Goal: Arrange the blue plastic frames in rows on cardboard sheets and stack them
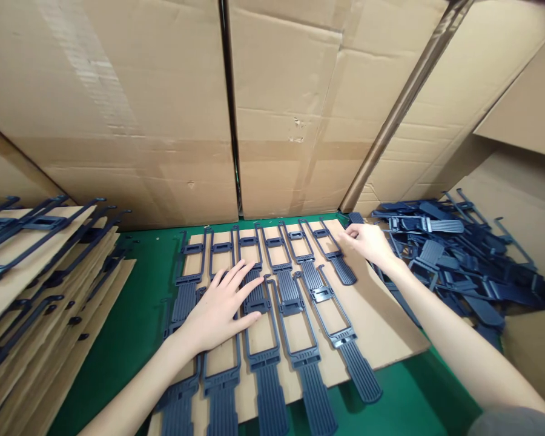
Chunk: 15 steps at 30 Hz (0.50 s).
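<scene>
Dark plastic frames with ribbed paddle ends lie in two rows on a cardboard sheet (381, 327). My left hand (224, 300) rests palm down over the left-middle frames, fingers spread, touching them. Near the sheet's upper right corner is my right hand (361, 238), its thumb and fingertips pinched together. Whatever those fingertips hold, if anything, is too small to make out. Just left of it lies the rightmost frame of the back row (329, 245). A ribbed end of another dark part (355, 219) shows behind my right hand.
On the left stand stacked cardboard sheets (91, 290) with dark frames between them. A loose heap of dark parts (463, 260) fills the right side. Tall cardboard boxes (295, 109) wall off the back of the green table (136, 248).
</scene>
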Available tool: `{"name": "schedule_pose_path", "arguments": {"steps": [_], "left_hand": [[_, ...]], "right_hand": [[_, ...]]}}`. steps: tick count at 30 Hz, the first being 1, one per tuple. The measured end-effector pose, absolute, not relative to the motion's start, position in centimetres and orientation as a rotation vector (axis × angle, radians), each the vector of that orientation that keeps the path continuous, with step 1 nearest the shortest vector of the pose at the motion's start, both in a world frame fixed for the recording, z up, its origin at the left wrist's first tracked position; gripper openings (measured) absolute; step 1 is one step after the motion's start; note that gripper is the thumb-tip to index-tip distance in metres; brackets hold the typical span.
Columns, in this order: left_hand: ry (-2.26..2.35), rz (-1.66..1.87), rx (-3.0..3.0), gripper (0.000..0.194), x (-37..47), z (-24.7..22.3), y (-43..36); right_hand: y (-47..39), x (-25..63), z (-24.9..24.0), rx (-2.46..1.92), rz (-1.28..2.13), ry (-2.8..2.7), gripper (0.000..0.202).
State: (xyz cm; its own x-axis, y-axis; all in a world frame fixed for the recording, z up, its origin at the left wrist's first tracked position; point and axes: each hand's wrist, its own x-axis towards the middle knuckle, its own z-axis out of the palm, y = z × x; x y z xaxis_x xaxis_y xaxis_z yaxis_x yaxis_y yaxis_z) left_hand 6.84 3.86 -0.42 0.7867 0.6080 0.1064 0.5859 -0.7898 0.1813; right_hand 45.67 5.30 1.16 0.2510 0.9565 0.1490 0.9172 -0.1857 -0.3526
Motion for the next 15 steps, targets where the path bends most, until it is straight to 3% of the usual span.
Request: {"name": "schedule_pose_path", "arguments": {"steps": [6, 15], "left_hand": [[0.971, 0.233, 2.831, 0.056, 6.8, -0.4, 4.0], [0.967, 0.175, 2.791, 0.061, 6.8, 0.2, 4.2]], "right_hand": [[0.0, 48.6, 4.0, -2.242, -0.163, -1.516, 0.026], [-6.3, 52.3, 0.0, -2.553, 0.026, -1.47, 0.034]]}}
